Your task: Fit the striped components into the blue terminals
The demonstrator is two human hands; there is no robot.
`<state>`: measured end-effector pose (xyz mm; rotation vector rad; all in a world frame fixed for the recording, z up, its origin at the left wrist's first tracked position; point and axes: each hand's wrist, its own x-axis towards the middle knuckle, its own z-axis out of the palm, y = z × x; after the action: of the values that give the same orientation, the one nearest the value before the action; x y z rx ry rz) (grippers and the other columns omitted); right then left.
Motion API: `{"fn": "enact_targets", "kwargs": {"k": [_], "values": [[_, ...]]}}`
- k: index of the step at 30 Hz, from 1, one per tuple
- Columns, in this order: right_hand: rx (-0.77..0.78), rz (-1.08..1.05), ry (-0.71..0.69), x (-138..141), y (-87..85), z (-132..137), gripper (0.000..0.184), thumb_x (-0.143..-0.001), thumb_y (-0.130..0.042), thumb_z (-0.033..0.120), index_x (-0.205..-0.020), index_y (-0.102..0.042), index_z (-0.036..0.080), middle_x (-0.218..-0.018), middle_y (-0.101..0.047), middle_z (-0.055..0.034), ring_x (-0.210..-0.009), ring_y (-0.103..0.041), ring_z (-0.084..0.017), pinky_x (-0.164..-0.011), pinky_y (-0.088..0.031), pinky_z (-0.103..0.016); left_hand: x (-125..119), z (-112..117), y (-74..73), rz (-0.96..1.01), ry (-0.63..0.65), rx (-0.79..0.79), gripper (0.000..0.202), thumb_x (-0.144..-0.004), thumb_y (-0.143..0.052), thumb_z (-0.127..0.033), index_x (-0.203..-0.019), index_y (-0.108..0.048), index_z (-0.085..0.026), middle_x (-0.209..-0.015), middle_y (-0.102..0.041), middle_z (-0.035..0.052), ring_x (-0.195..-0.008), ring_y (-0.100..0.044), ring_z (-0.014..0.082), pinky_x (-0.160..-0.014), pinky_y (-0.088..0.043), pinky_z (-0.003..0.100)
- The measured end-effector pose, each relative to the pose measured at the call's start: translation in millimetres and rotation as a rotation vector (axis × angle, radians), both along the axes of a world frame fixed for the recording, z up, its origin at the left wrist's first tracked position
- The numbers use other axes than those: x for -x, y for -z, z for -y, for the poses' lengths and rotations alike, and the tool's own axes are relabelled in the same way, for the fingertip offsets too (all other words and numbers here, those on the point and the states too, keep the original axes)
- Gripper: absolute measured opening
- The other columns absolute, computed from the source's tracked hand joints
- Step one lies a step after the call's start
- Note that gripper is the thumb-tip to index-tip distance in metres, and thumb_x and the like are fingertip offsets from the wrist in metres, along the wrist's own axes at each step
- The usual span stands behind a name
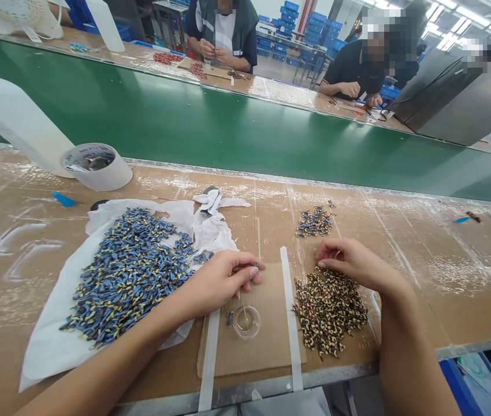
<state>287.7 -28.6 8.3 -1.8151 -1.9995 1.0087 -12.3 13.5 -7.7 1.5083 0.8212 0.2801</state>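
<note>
My left hand (232, 277) is closed in a pinch over the cardboard sheet (267, 346). A tiny bluish part (255, 266) shows at its fingertips. Below it stands a small clear cup (248, 323) with a thin stick (245, 312) in it, and one small blue piece (229, 317) lies beside the cup. My right hand (349, 260) curls, fingertips together, at the top of a heap of tiny black, yellow and red pieces (332, 312); whatever it holds is hidden. Left of my left forearm, a large heap of blue, yellow and black pieces (128, 271) covers a white sheet (41, 346).
A smaller pile of blue pieces (313, 222) lies beyond my right hand. A tape roll (111, 173) and a white post (24, 121) stand at the left. The green conveyor belt (176, 133) runs across, with two people (228, 40) working on its far side.
</note>
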Motion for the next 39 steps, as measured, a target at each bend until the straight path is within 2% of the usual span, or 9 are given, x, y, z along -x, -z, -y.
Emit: {"fn": "enact_targets", "kwargs": {"k": [4,7,11,17,25,27,31,35,39], "values": [[0.024,-0.017,0.0,-1,1.1,3,0.003,-0.078,-0.062,0.02,-0.078,-0.065,0.019,-0.066,-0.063,0.001,-0.06,-0.057,-0.013,-0.054,-0.045,-0.025,0,0,-0.7,-0.01,-0.002,-0.013,0.027,-0.09,-0.048,-0.028,-0.106,-0.064,-0.014,-0.088,-0.067,0.0067,-0.067,-0.057,0.0113,-0.056,-0.043,0.022],[-0.066,0.074,0.058,8,4.7,-1,0.005,-0.078,-0.061,0.02,-0.074,-0.064,0.019,-0.064,-0.064,0.0007,-0.058,-0.057,-0.014,-0.053,-0.043,-0.025,0,0,0.7,-0.004,-0.004,-0.019,0.027,-0.09,-0.048,-0.028,-0.106,-0.064,-0.014,-0.088,-0.067,0.0064,-0.066,-0.056,0.0108,-0.057,-0.043,0.022],[-0.231,0.141,0.1,26,13.7,-8,0.011,-0.083,-0.058,0.024,-0.082,-0.068,0.019,-0.073,-0.068,-0.0025,-0.066,-0.062,-0.017,-0.063,-0.046,-0.03,-1,0,2.0,0.008,-0.011,-0.006,0.027,-0.09,-0.048,-0.029,-0.107,-0.064,-0.013,-0.088,-0.067,0.0069,-0.067,-0.056,0.0108,-0.056,-0.043,0.021],[-0.411,0.292,0.065,43,25.2,-8,0.016,-0.086,-0.058,0.028,-0.084,-0.07,0.019,-0.081,-0.067,-0.0066,-0.071,-0.062,-0.02,-0.066,-0.046,-0.031,-2,2,2.0,0.014,-0.08,0.025,0.031,-0.09,-0.048,-0.027,-0.112,-0.063,-0.011,-0.087,-0.066,0.0074,-0.063,-0.054,0.0104,-0.057,-0.047,0.023],[-0.472,0.352,0.129,47,28.3,-7,0.02,-0.089,-0.051,0.027,-0.078,-0.065,0.018,-0.078,-0.069,-0.0073,-0.069,-0.063,-0.021,-0.065,-0.045,-0.033,-3,5,-2.0,-0.03,-0.078,-0.235,0.03,-0.09,-0.051,-0.028,-0.113,-0.067,-0.017,-0.092,-0.07,0.0081,-0.078,-0.059,0.0156,-0.069,-0.048,0.027],[-0.433,0.252,0.166,47,27.6,-7,0.019,-0.088,-0.052,0.028,-0.08,-0.066,0.018,-0.075,-0.069,-0.0063,-0.066,-0.063,-0.02,-0.063,-0.046,-0.033,-3,5,-4.4,-0.047,-0.085,-0.305,0.029,-0.09,-0.05,-0.026,-0.112,-0.068,-0.017,-0.095,-0.07,0.0087,-0.081,-0.06,0.0168,-0.07,-0.048,0.028],[-0.252,-0.178,0.196,57,20.8,-4,0.017,-0.086,-0.058,0.031,-0.086,-0.068,0.017,-0.076,-0.071,-0.0043,-0.066,-0.065,-0.017,-0.061,-0.05,-0.029,-3,7,-6.3,-0.067,-0.096,-0.379,0.028,-0.09,-0.05,-0.022,-0.111,-0.068,-0.016,-0.095,-0.07,0.009,-0.078,-0.061,0.0162,-0.071,-0.049,0.029],[-0.138,-0.461,0.175,78,11.0,1,0.016,-0.083,-0.063,0.032,-0.086,-0.068,0.017,-0.075,-0.07,-0.0032,-0.066,-0.064,-0.014,-0.059,-0.05,-0.027,-3,10,-4.3,-0.026,-0.102,-0.321,0.031,-0.091,-0.049,-0.022,-0.117,-0.063,-0.015,-0.088,-0.07,0.0071,-0.068,-0.06,0.0133,-0.07,-0.051,0.03],[-0.106,-0.606,0.201,90,7.8,5,0.012,-0.08,-0.068,0.029,-0.086,-0.069,0.018,-0.076,-0.07,-0.002,-0.068,-0.064,-0.013,-0.064,-0.052,-0.027,-5,12,-1.6,0.055,-0.12,-0.255,0.021,-0.09,-0.05,-0.023,-0.104,-0.062,-0.013,-0.085,-0.069,0.0068,-0.069,-0.062,0.0126,-0.069,-0.052,0.028]]}}
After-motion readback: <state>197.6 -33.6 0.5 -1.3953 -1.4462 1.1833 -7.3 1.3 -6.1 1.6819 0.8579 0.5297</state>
